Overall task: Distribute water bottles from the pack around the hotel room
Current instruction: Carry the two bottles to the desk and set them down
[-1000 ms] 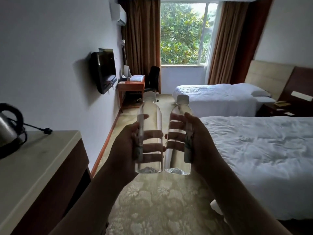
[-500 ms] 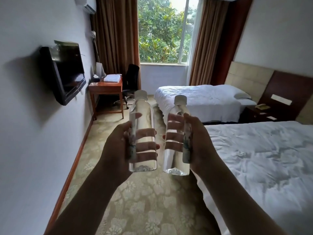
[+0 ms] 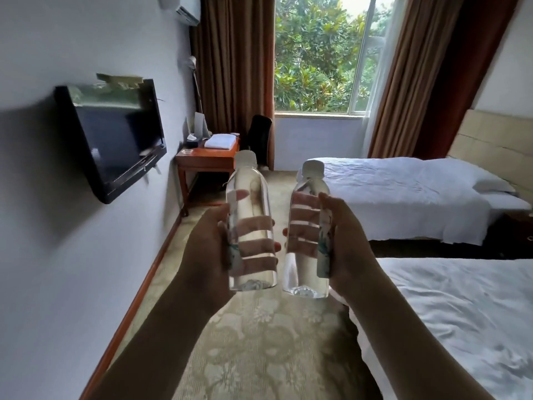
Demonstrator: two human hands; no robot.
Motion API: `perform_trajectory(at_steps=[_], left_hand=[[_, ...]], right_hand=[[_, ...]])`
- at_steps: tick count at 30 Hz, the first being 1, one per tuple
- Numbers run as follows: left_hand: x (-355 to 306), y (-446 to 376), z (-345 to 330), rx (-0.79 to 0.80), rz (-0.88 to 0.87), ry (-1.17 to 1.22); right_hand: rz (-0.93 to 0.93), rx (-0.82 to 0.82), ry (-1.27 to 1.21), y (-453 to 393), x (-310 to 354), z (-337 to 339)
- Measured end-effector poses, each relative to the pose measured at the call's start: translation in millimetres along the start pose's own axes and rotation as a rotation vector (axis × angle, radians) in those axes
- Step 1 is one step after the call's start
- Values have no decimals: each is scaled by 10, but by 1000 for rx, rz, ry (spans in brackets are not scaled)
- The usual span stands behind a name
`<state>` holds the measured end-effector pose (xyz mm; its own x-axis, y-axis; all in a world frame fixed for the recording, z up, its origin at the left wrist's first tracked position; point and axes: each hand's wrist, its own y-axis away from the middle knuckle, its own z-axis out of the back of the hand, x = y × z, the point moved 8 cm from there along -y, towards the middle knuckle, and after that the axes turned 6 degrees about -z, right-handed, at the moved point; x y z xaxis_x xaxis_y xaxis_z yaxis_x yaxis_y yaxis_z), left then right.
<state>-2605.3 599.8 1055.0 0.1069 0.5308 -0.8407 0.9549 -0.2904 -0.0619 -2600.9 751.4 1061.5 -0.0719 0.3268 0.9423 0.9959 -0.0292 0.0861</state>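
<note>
I hold two clear water bottles with white caps upright in front of me, side by side above the carpet. My left hand (image 3: 207, 249) is wrapped around the left bottle (image 3: 249, 197), its fingers showing through the water. My right hand (image 3: 343, 243) grips the right bottle (image 3: 305, 272) the same way. The two bottles stand a small gap apart, not touching. The pack is out of sight.
A black TV (image 3: 115, 140) hangs on the left wall. Beyond it stands a wooden desk (image 3: 207, 157) with a folded white towel and a dark chair. Two white beds lie at the right, the near bed (image 3: 461, 307) and the far bed (image 3: 403, 192). Patterned carpet (image 3: 259, 356) runs between wall and beds.
I have walked forward along the aisle: the counter with the kettle has dropped out of view, and the TV, desk and far bed are nearer. Both hands keep their grip on the bottles.
</note>
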Motion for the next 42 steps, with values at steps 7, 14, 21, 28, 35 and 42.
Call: perform_trajectory(at_steps=[7,14,21,28,35,42], left_hand=[[-164,-1539,397,-87,-59,-79],[-403,-3421,1169,-108,-92,-53],[-772,-5313,1636,-96,-48,-75],[-694,-7015,1931,-57,-75,-64],[-403,-8803,2013,-76,-119,-85],[-559,-10335,2137,-157,-229,-81]], right_hand=[[-44,71,24,-1749,138,-93],[-22,59,21,-3727,174,-373],[-17,9,-5,-5587,520,-501],[-2,15,-45,-7265,645,-226],[-23,108,-65,-9160,736,258],[-95,304,-148,-10886,1054,325]])
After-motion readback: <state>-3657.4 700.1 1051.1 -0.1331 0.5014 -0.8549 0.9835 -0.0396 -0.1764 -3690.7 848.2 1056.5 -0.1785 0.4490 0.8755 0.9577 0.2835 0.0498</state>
